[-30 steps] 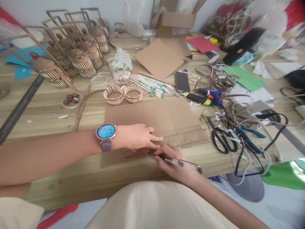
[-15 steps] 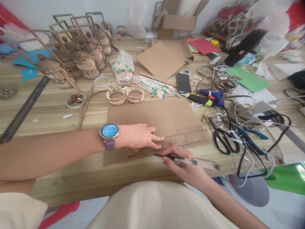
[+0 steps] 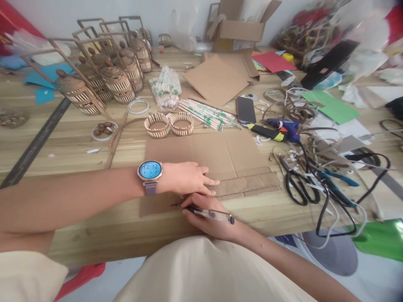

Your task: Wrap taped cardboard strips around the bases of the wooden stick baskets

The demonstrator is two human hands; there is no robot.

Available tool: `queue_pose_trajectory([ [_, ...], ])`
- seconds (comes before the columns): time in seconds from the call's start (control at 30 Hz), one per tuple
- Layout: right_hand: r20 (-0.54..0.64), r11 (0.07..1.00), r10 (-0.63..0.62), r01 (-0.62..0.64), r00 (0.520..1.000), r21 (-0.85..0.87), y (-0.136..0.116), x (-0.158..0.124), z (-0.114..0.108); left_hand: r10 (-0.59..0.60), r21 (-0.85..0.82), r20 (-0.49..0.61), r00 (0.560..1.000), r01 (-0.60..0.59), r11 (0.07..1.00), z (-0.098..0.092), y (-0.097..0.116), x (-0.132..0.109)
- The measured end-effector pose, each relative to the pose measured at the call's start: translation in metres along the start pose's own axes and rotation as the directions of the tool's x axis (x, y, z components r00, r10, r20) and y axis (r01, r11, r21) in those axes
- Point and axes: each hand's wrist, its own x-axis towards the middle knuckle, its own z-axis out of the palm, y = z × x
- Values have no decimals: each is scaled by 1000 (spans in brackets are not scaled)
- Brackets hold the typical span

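My left hand (image 3: 197,179) lies flat with fingers spread, pressing a narrow cardboard strip (image 3: 252,183) onto a larger cardboard sheet (image 3: 176,151). A watch (image 3: 150,172) is on that wrist. Just below it, my right hand (image 3: 208,212) is closed round a pen (image 3: 209,213). The pen's tip points left and is at the cardboard near the strip's lower edge; whether it touches is too small to tell. Part of the strip is hidden under my hands. Two slatted rings (image 3: 157,126) stand right behind the sheet.
To the right are scissors (image 3: 299,184), pliers (image 3: 338,188), a glue gun (image 3: 288,128), a utility knife (image 3: 267,132) and a phone (image 3: 246,110). Several slatted lanterns (image 3: 118,84) stand at the back left, and bundled sticks (image 3: 206,114) lie mid-table. The table's front edge runs close to my body.
My right hand has slid left with the pen along the strip's lower edge, to below my left hand. The left hand stays on the cardboard. The whole view has shifted slightly.
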Motion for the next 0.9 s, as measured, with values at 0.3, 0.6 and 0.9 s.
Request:
queue_pose_trajectory([
  [0.3, -17, 994, 28, -30, 999, -102, -1, -7, -14, -22, 50, 74, 997, 18, 999, -6, 3, 0],
  [0.6, -268, 900, 194, -280, 944, -334, -1, -58, -120, 24, 70, 36, 999, -27, 997, -4, 1, -2],
  [0.9, 82, 685, -131, 150, 988, -713, 42, -43, -138, -58, 105, -66, 996, 65, 992, 8, 12, -10],
])
